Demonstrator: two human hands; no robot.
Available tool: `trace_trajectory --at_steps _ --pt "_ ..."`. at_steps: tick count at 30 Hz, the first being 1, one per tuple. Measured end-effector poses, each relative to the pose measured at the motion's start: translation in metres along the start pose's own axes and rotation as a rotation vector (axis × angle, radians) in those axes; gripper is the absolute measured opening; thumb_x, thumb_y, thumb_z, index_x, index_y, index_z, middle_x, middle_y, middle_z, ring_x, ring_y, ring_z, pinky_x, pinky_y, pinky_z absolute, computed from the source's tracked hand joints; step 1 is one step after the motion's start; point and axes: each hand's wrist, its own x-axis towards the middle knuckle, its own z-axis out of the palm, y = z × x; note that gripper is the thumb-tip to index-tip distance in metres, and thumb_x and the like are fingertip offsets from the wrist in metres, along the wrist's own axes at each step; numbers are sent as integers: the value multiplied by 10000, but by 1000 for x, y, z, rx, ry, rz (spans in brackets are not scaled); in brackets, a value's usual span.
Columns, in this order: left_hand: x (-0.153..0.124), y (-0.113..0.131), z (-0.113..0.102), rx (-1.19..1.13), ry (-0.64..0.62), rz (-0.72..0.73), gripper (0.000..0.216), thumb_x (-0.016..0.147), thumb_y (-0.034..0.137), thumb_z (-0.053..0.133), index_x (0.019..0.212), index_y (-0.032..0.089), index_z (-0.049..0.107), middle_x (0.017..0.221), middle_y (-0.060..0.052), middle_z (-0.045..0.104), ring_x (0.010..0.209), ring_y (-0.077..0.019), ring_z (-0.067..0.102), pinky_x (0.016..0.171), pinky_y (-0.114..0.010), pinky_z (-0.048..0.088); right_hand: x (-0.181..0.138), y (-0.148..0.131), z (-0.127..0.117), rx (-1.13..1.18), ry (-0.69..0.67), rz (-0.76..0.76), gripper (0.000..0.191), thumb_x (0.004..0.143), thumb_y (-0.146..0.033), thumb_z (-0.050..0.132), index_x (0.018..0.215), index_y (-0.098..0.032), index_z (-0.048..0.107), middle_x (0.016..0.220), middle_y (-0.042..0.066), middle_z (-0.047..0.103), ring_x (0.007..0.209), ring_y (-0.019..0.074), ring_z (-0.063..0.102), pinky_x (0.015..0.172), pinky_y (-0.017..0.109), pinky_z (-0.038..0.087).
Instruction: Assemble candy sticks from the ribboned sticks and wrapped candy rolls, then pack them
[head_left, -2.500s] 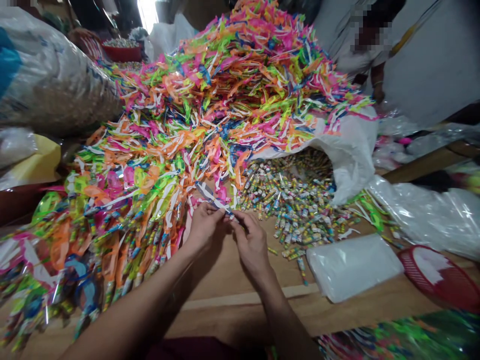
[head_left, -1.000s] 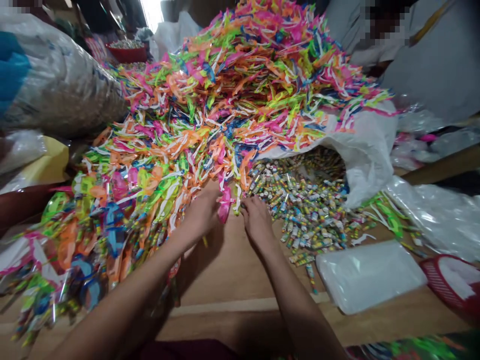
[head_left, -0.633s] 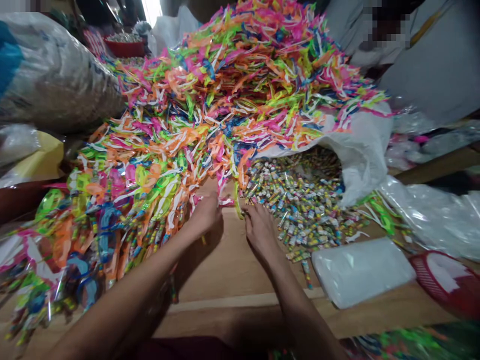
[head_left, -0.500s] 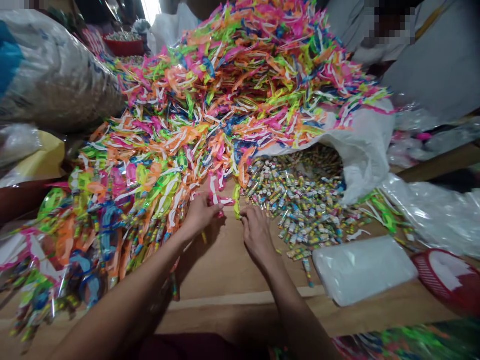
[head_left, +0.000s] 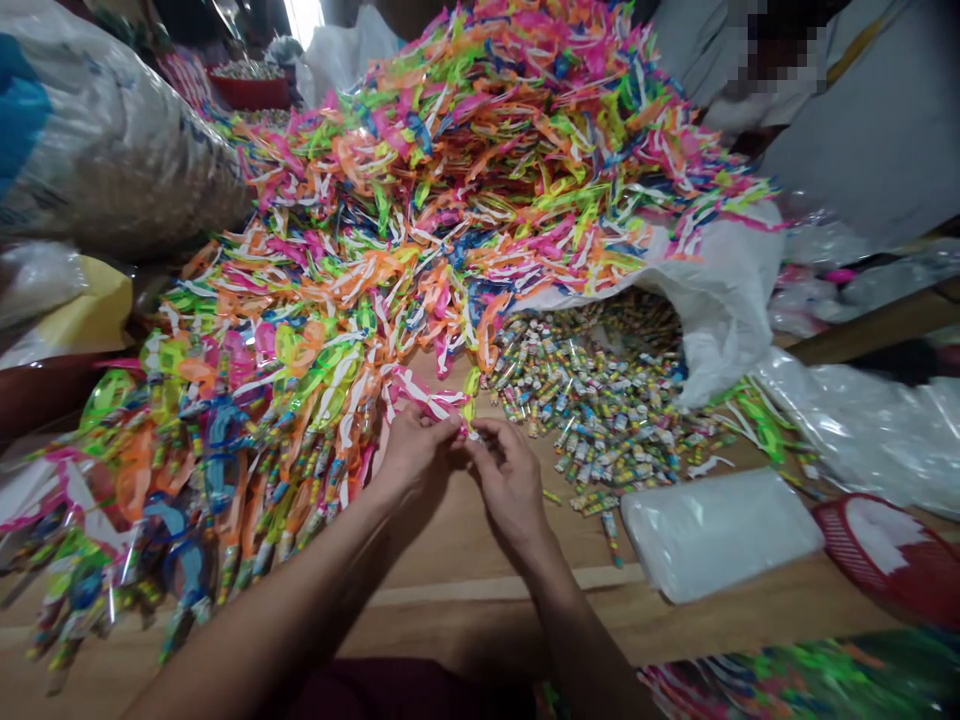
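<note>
My left hand (head_left: 416,455) is closed, pinching a pink plastic piece with a white strip (head_left: 427,395), which looks like folded toy glasses. Fingertips of my right hand (head_left: 511,478) press together at the near end of that piece, close to my left thumb. A tiny pale bit shows there, too small to name. Just beyond the hands lies a yellow-green plastic piece (head_left: 471,392). To the right spreads a heap of small wrapped tubes (head_left: 600,410), spilling from a white sack (head_left: 727,310). On the left lie several coloured glasses-like pieces (head_left: 217,450) with tubes attached.
A tall mound of bright plastic pieces (head_left: 495,150) fills the back of the wooden table (head_left: 420,560). A stack of clear bags (head_left: 724,535) and a red basket (head_left: 829,515) stand right. A large filled sack (head_left: 112,140) is at left; a person (head_left: 750,120) is at back right.
My right hand has moved left from beside the yellow-green piece to meet my left hand. The pink piece has turned and come nearer, its end now between my fingertips.
</note>
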Motion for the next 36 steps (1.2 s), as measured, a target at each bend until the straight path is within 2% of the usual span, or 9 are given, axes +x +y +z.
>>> trace_trajectory --at_steps 7,13,17,21,28,31,33,35,36 --pt "1 -3 -5 84 34 78 555 503 411 956 762 204 511 550 34 622 476 -126 570 495 -251 488 -2 5 5 42 -2 45 159 968 -349 685 1092 -273 747 1065 57 734 987 250 688 886 404 562" --pt "3 -9 -9 237 93 179 451 599 404 885 762 212 511 565 59 576 482 -101 509 475 -220 411 -6 13 8 80 -10 120 197 956 -391 699 1106 -276 753 1046 56 759 908 238 701 763 360 579" --pt "3 -10 -7 267 112 187 413 607 382 852 749 219 500 560 67 555 478 -96 486 465 -219 390 -7 12 8 91 -16 136 211 955 -391 696 1127 -286 758 1045 48 764 871 224 700 727 338 571" --pt "3 -10 -8 312 131 185 396 612 349 852 731 220 497 548 73 526 470 -93 464 451 -216 360 -6 11 8 100 2 160 171 936 -369 707 1065 -268 756 1006 43 765 846 213 695 726 328 566" --pt "3 -7 -11 282 18 105 490 573 369 940 691 214 490 552 62 525 485 -95 474 469 -212 359 0 6 17 307 21 275 223 818 -361 805 983 -240 717 883 8 740 801 192 696 725 311 585" --pt "-1 9 -12 316 -66 54 485 540 373 969 697 199 544 554 42 564 473 -99 483 456 -208 347 -3 -5 19 335 -21 261 199 827 -339 789 987 -246 715 906 11 750 814 193 703 745 319 593" --pt "-10 34 -16 388 -138 33 474 527 382 976 717 196 583 561 14 607 479 -126 531 457 -224 380 -4 -11 13 334 -112 244 245 830 -363 795 1036 -254 720 935 20 756 828 205 710 721 324 599" --pt "-24 72 -23 514 -115 99 446 541 359 966 753 199 607 570 0 637 500 -153 580 477 -240 420 0 -12 -1 266 -170 190 270 839 -393 794 1068 -263 736 983 35 752 857 218 709 713 332 600" --pt "-31 93 -27 604 -43 174 421 565 333 950 791 201 620 573 9 642 509 -153 589 486 -237 424 4 -9 -10 201 -163 150 248 856 -401 779 1062 -267 747 1006 42 745 876 222 704 725 339 598"
